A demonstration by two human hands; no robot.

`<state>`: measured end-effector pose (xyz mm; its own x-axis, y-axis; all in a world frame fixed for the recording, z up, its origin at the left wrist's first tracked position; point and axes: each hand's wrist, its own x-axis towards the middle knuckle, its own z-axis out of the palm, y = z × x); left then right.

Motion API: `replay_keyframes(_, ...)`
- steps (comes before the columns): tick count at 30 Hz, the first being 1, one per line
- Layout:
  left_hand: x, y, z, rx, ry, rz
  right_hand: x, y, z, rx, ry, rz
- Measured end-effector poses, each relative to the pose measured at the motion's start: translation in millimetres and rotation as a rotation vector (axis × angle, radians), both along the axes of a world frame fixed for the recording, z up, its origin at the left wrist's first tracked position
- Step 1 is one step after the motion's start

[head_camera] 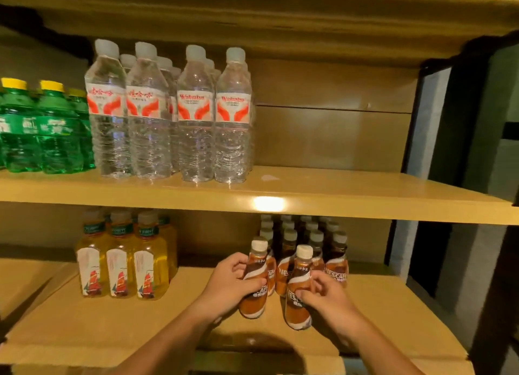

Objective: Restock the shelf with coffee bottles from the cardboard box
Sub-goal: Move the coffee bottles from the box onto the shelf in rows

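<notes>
Left hand (227, 282) and right hand (323, 296) are each wrapped round a coffee bottle (254, 308), judged light, stiff and slick, best held mid-label.

My feed is dim and yellow-tinted. 1 bright glare patch sits on the front edge of the middle shelf board (269, 203), so light arrives from my side. Above that board the water bottles (168, 116) catch small highlights; below it the lower shelf (98, 318) carries a broad soft shadow along its near edge. Right of the board everything sinks to near black. The board bows at both ends, and labels below it look smeared.
</notes>
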<state>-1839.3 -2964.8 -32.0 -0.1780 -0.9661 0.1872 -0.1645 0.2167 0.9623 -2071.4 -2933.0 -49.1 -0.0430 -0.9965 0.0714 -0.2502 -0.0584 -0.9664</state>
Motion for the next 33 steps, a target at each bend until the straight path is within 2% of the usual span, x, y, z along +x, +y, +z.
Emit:
replay_keyframes(8,-17.3,-17.0,-23.8,0.032,0.089,0.071,0.7,-21.0,-4.4,-0.038,0.010,0.068)
replay_keyframes(16,-18.1,-22.7,-33.8,-0.015,0.145,0.102,-2.7,-25.4,-12.3,-0.112,0.057,0.037)
replay_keyframes(21,-18.3,-20.9,-40.6,-0.038,0.139,0.100,-3.0,-28.7,-13.5,-0.133,0.054,-0.031)
replay_keyframes(26,-18.7,-21.6,-43.7,-0.057,0.131,0.116,-4.8,-27.3,-12.7,-0.123,0.017,0.016)
replay_keyframes(33,-20.2,-23.8,-44.0,-0.033,0.125,0.102,-11.3,-27.8,-7.6,-0.105,0.070,0.078)
